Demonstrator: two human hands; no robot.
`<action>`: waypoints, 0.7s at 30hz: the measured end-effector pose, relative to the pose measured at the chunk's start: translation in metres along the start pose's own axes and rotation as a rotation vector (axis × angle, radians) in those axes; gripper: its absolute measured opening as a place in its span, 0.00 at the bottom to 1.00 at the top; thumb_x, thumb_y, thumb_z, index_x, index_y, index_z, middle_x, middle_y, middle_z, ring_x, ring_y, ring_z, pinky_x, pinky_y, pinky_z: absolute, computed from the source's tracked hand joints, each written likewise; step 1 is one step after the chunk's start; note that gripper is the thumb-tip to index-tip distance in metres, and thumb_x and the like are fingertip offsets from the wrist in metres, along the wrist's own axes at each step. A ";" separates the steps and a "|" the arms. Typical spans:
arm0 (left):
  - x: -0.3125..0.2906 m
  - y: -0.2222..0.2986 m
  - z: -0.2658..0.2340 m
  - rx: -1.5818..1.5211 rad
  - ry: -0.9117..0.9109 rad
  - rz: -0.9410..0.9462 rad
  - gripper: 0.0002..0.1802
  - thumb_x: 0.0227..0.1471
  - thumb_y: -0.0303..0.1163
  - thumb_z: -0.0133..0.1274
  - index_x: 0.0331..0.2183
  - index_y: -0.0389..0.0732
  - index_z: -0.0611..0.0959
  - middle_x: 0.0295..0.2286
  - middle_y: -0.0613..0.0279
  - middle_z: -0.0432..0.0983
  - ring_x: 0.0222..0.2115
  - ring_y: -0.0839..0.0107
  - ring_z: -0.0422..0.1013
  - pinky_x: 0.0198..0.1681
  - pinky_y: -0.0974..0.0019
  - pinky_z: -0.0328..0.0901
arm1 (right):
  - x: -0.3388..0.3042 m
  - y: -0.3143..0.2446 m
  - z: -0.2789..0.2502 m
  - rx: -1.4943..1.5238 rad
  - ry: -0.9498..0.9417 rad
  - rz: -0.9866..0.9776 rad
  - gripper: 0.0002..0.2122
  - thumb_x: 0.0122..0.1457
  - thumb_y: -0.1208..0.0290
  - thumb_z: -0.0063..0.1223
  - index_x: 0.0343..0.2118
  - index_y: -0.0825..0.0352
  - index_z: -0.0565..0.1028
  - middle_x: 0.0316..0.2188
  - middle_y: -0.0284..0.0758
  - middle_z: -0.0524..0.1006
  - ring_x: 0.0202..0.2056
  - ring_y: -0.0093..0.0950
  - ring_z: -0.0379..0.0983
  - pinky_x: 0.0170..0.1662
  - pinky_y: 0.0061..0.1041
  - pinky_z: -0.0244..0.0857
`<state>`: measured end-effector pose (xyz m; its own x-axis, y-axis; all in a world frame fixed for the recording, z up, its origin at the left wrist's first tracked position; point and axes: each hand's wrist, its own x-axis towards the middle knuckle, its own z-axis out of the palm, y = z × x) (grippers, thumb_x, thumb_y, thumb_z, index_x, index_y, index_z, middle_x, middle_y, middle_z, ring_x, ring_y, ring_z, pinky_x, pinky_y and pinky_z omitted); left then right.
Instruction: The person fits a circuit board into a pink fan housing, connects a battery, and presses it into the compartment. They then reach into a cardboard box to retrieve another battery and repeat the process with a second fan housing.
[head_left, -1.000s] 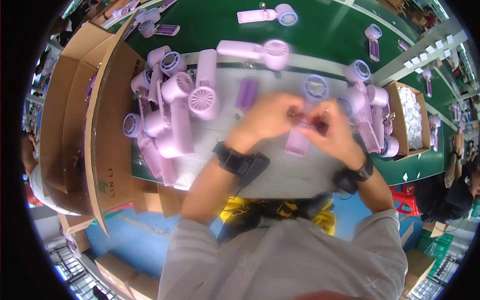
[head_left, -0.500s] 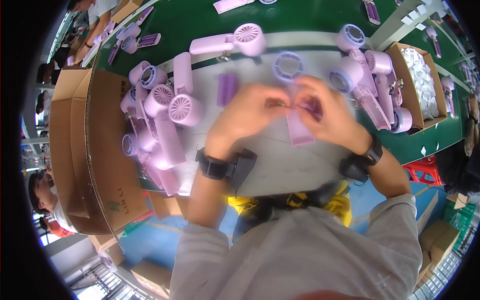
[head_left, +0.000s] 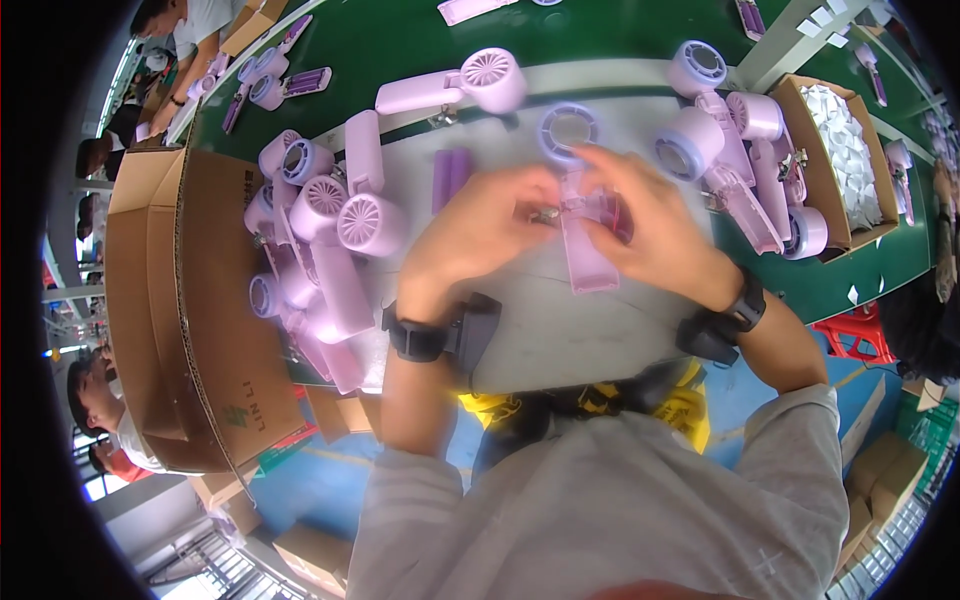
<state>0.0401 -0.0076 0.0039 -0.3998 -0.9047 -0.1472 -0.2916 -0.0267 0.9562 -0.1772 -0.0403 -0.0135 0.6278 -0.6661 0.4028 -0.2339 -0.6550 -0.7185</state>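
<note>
A light purple handheld fan (head_left: 594, 262) lies in front of me on the pale work surface, its round head (head_left: 568, 132) pointing away and its handle uncovered. My right hand (head_left: 662, 228) grips the handle from the right, fingers curled around its upper part. A bit of red wire shows beside those fingers. At the left side of the handle, my left hand (head_left: 482, 228) is closed in a pinch on a small metallic part (head_left: 545, 215), slightly blurred. Two purple cylinders (head_left: 450, 180), side by side, lie just beyond my left hand.
Several purple fans and handle shells (head_left: 322, 200) are heaped at the left beside a large cardboard box (head_left: 150, 300). More fans (head_left: 735, 150) pile up at the right, next to a carton of white pieces (head_left: 840, 160). One fan (head_left: 490, 80) lies at the back. People sit at far left.
My left hand has drawn slightly left, and the metallic part at its fingertips shows more clearly. The right fingers have shifted on the handle. The fan remains in about the same place.
</note>
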 end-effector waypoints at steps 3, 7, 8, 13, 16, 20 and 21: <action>0.002 0.003 0.001 0.039 -0.009 -0.022 0.14 0.44 0.18 0.56 0.37 0.32 0.77 0.33 0.58 0.78 0.34 0.73 0.73 0.40 0.69 0.67 | -0.001 0.002 0.003 -0.067 0.001 -0.088 0.33 0.47 0.82 0.59 0.59 0.64 0.63 0.36 0.38 0.76 0.35 0.33 0.72 0.36 0.28 0.68; 0.002 0.005 0.004 0.078 0.000 -0.005 0.13 0.44 0.17 0.56 0.36 0.32 0.77 0.32 0.58 0.78 0.34 0.74 0.73 0.39 0.69 0.67 | -0.002 0.003 0.006 -0.054 -0.017 -0.084 0.32 0.46 0.82 0.59 0.58 0.65 0.64 0.35 0.38 0.78 0.37 0.37 0.72 0.37 0.31 0.69; 0.003 0.005 0.005 0.088 0.005 0.010 0.12 0.44 0.18 0.56 0.36 0.32 0.77 0.31 0.58 0.78 0.33 0.74 0.73 0.39 0.69 0.67 | -0.002 0.003 0.006 -0.057 -0.008 -0.090 0.32 0.46 0.82 0.59 0.58 0.65 0.64 0.35 0.37 0.78 0.37 0.36 0.72 0.37 0.30 0.69; 0.004 0.004 0.005 0.052 0.022 0.017 0.12 0.44 0.18 0.56 0.36 0.32 0.77 0.30 0.59 0.78 0.32 0.75 0.73 0.39 0.69 0.68 | -0.002 0.001 0.007 -0.030 -0.023 -0.051 0.32 0.46 0.83 0.59 0.58 0.64 0.64 0.34 0.37 0.78 0.36 0.35 0.72 0.36 0.29 0.69; 0.002 0.009 0.004 -0.003 0.026 -0.037 0.11 0.45 0.18 0.57 0.35 0.32 0.77 0.29 0.60 0.78 0.31 0.74 0.73 0.38 0.69 0.68 | -0.002 0.001 0.008 -0.019 -0.023 -0.042 0.32 0.46 0.84 0.58 0.58 0.64 0.63 0.34 0.37 0.77 0.36 0.34 0.73 0.35 0.28 0.69; 0.000 0.003 0.001 -0.005 0.006 -0.051 0.11 0.45 0.21 0.61 0.33 0.36 0.77 0.27 0.67 0.75 0.27 0.80 0.69 0.31 0.73 0.64 | -0.002 0.002 0.009 -0.005 -0.024 -0.041 0.32 0.46 0.85 0.57 0.58 0.64 0.63 0.33 0.37 0.77 0.33 0.33 0.73 0.32 0.26 0.68; 0.002 0.000 0.002 0.012 0.021 -0.062 0.11 0.45 0.21 0.61 0.33 0.36 0.77 0.27 0.67 0.75 0.27 0.80 0.69 0.31 0.73 0.64 | -0.002 0.002 0.010 0.002 -0.023 -0.045 0.32 0.46 0.86 0.57 0.58 0.64 0.63 0.33 0.37 0.76 0.33 0.32 0.73 0.31 0.26 0.68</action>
<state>0.0379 -0.0084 0.0036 -0.3621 -0.9103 -0.2008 -0.3260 -0.0781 0.9421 -0.1720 -0.0366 -0.0213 0.6545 -0.6274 0.4220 -0.2035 -0.6837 -0.7008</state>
